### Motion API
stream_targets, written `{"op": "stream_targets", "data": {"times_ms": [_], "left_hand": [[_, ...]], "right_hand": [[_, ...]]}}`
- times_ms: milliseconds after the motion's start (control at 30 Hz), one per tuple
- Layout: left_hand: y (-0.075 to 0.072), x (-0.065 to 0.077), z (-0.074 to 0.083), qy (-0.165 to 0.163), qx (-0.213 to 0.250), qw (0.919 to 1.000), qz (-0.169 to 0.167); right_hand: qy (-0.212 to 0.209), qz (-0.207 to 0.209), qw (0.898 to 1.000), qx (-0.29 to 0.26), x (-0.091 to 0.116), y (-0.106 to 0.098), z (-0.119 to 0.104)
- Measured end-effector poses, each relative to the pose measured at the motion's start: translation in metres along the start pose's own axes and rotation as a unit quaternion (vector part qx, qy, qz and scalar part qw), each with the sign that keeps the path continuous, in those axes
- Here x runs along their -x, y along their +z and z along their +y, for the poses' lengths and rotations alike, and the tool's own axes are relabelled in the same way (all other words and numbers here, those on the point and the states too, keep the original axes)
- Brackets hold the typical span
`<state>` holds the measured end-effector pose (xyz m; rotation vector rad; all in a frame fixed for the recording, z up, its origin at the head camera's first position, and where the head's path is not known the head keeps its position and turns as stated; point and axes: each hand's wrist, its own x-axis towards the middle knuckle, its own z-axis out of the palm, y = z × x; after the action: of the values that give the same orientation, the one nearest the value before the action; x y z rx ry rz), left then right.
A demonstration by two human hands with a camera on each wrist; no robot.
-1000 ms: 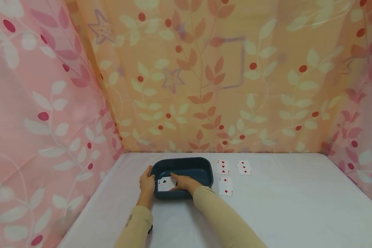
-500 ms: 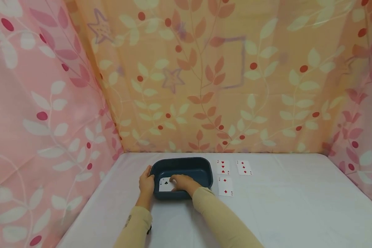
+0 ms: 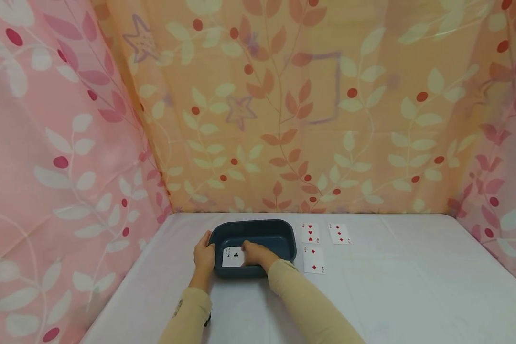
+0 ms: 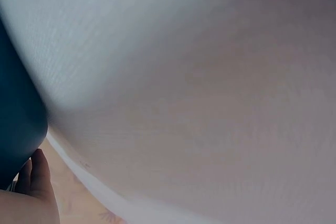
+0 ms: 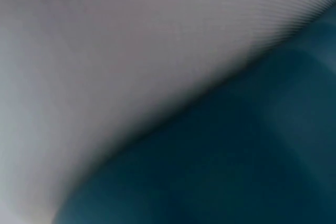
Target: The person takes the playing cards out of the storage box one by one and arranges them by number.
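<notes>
Left hand (image 3: 204, 255): grips the left wall of the dark blue tray (image 3: 245, 272). Right hand (image 3: 258, 254): reaches over the near rim, fingers curled on the right edge of the card stack (image 3: 232, 259), front left inside the tray; tray floor visible behind. Stack slightly farther right than a second ago, fingers less spread. Top card white, one black club, left corners stepped. Right of tray: three face-up red cards (image 3: 314, 260); white table (image 3: 395, 286) stretches well beyond.

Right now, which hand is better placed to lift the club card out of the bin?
Probably the right hand: it is inside the bin, fingers curled at the right end of the club card. The left hand grips the bin's left side, seemingly better suited to steadying it.
</notes>
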<state>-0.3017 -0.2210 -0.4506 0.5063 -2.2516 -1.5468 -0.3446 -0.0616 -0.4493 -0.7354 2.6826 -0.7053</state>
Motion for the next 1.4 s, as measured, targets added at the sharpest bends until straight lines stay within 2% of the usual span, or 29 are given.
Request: {"op": "stream_targets", "data": {"times_ms": [167,267,300,333,533,700,933,1133,1400], "left_hand": [[0.001,0.000,-0.001,-0.008,0.008,0.9999,-0.006],[0.000,0.000,0.000,-0.010,0.009,0.9999,-0.008],[0.000,0.000,0.000,-0.010,0.009,0.9999,-0.008],[0.000,0.000,0.000,-0.009,0.007,0.9999,-0.007],[0.001,0.002,0.000,-0.002,0.007,1.0000,-0.002],[0.001,0.003,0.001,0.001,0.004,1.0000,-0.002],[-0.001,0.004,0.004,-0.004,-0.012,0.9999,0.001],[-0.001,0.004,0.004,0.005,-0.008,1.0000,0.000],[-0.001,0.002,0.002,0.005,-0.010,0.9999,0.007]], "right_hand": [[-0.005,0.003,1.000,-0.020,-0.016,0.009,0.015],[-0.017,0.016,0.999,-0.036,-0.013,0.009,0.015],[-0.004,0.016,0.999,-0.044,-0.004,0.003,0.007],[-0.009,0.021,0.998,-0.053,-0.001,0.002,0.005],[-0.056,0.056,0.991,-0.110,0.002,0.004,0.006],[-0.074,0.046,0.977,-0.195,0.004,0.003,0.007],[-0.065,0.018,0.941,-0.332,0.008,-0.005,0.003],[-0.041,0.033,0.921,-0.385,0.017,-0.013,0.002],[0.003,0.063,0.905,-0.420,0.034,-0.028,0.006]]}}
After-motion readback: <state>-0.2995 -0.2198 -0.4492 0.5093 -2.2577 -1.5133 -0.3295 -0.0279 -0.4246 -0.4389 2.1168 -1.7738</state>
